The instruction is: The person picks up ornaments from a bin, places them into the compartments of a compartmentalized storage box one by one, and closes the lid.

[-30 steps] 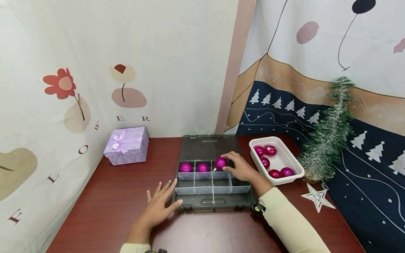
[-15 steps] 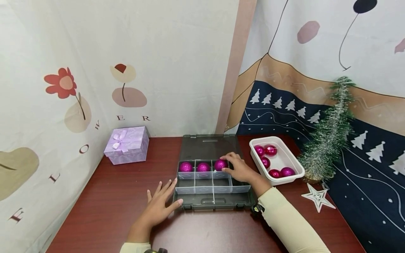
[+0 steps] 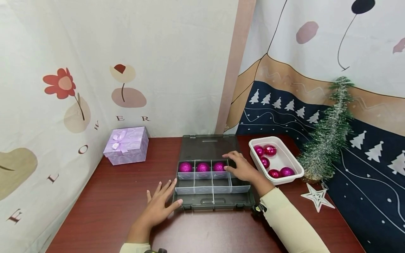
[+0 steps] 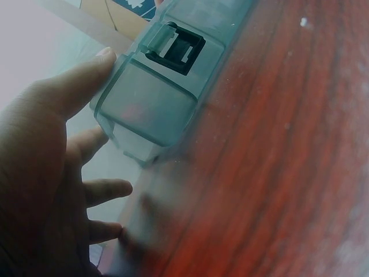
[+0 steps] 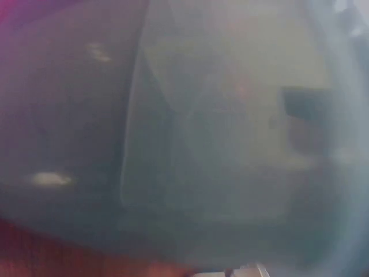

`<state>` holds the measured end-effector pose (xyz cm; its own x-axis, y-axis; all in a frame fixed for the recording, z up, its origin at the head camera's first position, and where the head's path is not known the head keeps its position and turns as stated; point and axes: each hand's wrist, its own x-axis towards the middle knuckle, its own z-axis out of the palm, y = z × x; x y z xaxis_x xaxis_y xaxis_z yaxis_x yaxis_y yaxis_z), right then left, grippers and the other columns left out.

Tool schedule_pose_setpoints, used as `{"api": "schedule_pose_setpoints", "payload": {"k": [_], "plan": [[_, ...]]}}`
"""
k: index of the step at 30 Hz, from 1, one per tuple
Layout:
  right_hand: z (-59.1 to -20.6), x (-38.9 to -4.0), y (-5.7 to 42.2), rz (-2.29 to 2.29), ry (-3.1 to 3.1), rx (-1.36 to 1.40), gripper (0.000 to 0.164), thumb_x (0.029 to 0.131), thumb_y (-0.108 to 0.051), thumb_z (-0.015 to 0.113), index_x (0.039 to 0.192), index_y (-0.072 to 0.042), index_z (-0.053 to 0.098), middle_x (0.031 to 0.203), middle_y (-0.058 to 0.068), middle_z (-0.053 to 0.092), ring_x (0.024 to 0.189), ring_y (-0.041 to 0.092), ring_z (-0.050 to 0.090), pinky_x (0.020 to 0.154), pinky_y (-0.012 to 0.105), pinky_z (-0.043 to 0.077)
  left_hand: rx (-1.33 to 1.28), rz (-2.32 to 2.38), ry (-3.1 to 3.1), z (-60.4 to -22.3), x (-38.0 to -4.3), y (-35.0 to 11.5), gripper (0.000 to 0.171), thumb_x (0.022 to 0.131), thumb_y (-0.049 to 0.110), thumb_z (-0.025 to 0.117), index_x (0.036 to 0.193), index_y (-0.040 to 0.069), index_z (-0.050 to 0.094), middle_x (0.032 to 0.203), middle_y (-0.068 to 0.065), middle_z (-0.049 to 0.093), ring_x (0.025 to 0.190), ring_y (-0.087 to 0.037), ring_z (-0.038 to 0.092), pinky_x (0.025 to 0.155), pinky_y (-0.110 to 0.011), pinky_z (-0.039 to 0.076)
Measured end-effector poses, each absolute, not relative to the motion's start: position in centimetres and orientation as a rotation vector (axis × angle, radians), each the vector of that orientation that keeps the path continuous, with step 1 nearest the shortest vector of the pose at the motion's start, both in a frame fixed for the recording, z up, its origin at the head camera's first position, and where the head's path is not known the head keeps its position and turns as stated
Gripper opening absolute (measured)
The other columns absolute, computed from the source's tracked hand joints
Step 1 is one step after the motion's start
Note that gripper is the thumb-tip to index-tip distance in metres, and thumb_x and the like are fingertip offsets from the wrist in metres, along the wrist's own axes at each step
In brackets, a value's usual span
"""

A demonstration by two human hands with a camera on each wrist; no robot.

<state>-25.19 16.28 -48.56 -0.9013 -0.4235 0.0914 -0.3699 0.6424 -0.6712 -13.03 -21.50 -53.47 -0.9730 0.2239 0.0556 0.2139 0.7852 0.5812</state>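
Note:
A dark translucent organizer box [image 3: 202,200] lies with its lid [image 3: 209,147] folded back. Three glittery magenta Christmas baubles fill its back row: a left one [image 3: 185,167], a middle one [image 3: 203,167] and a right one [image 3: 219,166]. Just right of that last bauble, my right hand [image 3: 242,169] has its thumb and fingers spread apart around the compartment's edge. My left hand [image 3: 157,208] rests with fingers fanned at the box's left front corner. In the left wrist view its thumb [image 4: 86,81] lies along the box end near a black latch [image 4: 183,49]. The right wrist view is blurred.
Several pink and magenta baubles sit in a white tub [image 3: 295,176] to the right. Beyond it stand a small frosted Christmas tree [image 3: 329,137] and a white star [image 3: 317,197]. A lilac gift box [image 3: 126,146] is at the back left of the table [image 3: 120,189].
The right-hand bauble has gone down into its compartment, and my right hand has let go and drawn slightly to the right. My left hand has stayed put.

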Motion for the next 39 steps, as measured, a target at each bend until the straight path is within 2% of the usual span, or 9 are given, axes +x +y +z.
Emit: {"api": "schedule_pose_setpoints", "payload": {"k": [4,13,21,24,28,31,34,35,39], "plan": [[-48.2,-24.9,17.1,-1.152,2.8,-0.673,0.047,0.106,-0.017,0.072,0.151,-0.008,0.061,0.152,0.021,0.055,0.144,0.044,0.048,0.12,0.07,0.044,0.366,0.957,2.957,-53.6,-13.1,-21.5,0.084,0.102,0.059,0.067,0.173,0.029,0.034,0.176,-0.019,0.04,0.164,-0.06,0.02,0.117,-0.095,-0.005],[-47.0,-23.9,19.9,-1.307,2.819,-0.632,0.048,0.104,-0.014,0.074,0.15,-0.005,0.062,0.151,0.025,0.055,0.14,0.049,0.053,0.115,0.07,0.049,0.368,0.971,2.958,-53.7,-13.1,-21.5,0.084,0.102,0.059,0.067,0.173,0.027,0.035,0.175,-0.019,0.04,0.164,-0.06,0.02,0.117,-0.095,-0.005],[-46.2,-23.7,23.8,-1.4,2.882,-0.54,0.048,0.104,-0.012,0.074,0.148,0.001,0.062,0.154,0.029,0.055,0.145,0.051,0.05,0.12,0.075,0.042,0.361,0.973,2.954,-53.5,-13.0,-21.4,0.084,0.102,0.06,0.067,0.173,0.029,0.034,0.175,-0.019,0.04,0.164,-0.061,0.02,0.117,-0.095,-0.005],[-46.2,-23.8,25.5,-1.405,2.92,-0.533,0.047,0.103,-0.008,0.074,0.146,0.006,0.062,0.15,0.03,0.059,0.137,0.05,0.054,0.116,0.067,0.05,0.353,0.963,2.949,-53.4,-13.0,-21.5,0.084,0.102,0.06,0.066,0.173,0.03,0.034,0.176,-0.018,0.04,0.165,-0.06,0.019,0.117,-0.094,-0.006],[-45.9,-23.8,27.4,-1.397,2.919,-0.488,0.044,0.103,-0.006,0.074,0.143,0.008,0.063,0.145,0.03,0.062,0.124,0.047,0.061,0.099,0.043,0.062,0.348,0.95,2.947,-53.5,-12.9,-21.6,0.084,0.102,0.061,0.066,0.174,0.03,0.033,0.176,-0.018,0.039,0.165,-0.059,0.019,0.117,-0.094,-0.006],[-45.6,-23.8,28.6,-1.396,2.857,-0.401,0.046,0.104,-0.01,0.073,0.146,0.006,0.061,0.146,0.032,0.06,0.113,0.043,0.068,0.089,0.037,0.066,0.349,0.955,2.948,-53.5,-12.9,-21.6,0.084,0.102,0.061,0.066,0.173,0.029,0.033,0.176,-0.018,0.039,0.165,-0.059,0.019,0.117,-0.094,-0.006],[-45.5,-23.9,29.6,-1.399,2.788,-0.34,0.05,0.105,-0.011,0.073,0.15,0.006,0.058,0.146,0.035,0.057,0.104,0.039,0.072,0.082,0.038,0.068,0.35,0.964,2.949,-53.5,-12.9,-21.6,0.084,0.102,0.06,0.066,0.173,0.029,0.034,0.176,-0.019,0.039,0.165,-0.059,0.019,0.117,-0.094,-0.006],[-45.4,-23.9,29.9,-1.39,2.774,-0.334,0.051,0.105,-0.011,0.072,0.15,0.007,0.057,0.146,0.036,0.057,0.104,0.038,0.073,0.083,0.036,0.068,0.35,0.966,2.95,-53.6,-12.9,-21.6,0.084,0.102,0.06,0.066,0.173,0.029,0.034,0.176,-0.019,0.04,0.165,-0.059,0.019,0.117,-0.094,-0.006],[-45.3,-24.1,31.2,-1.339,2.751,-0.378,0.052,0.105,-0.011,0.073,0.15,0.009,0.057,0.147,0.035,0.059,0.119,0.046,0.069,0.086,0.018,0.06,0.354,0.969,2.952,-53.5,-13.0,-21.5,0.084,0.102,0.06,0.066,0.173,0.028,0.034,0.176,-0.019,0.04,0.164,-0.06,0.02,0.117,-0.094,-0.006]]}}
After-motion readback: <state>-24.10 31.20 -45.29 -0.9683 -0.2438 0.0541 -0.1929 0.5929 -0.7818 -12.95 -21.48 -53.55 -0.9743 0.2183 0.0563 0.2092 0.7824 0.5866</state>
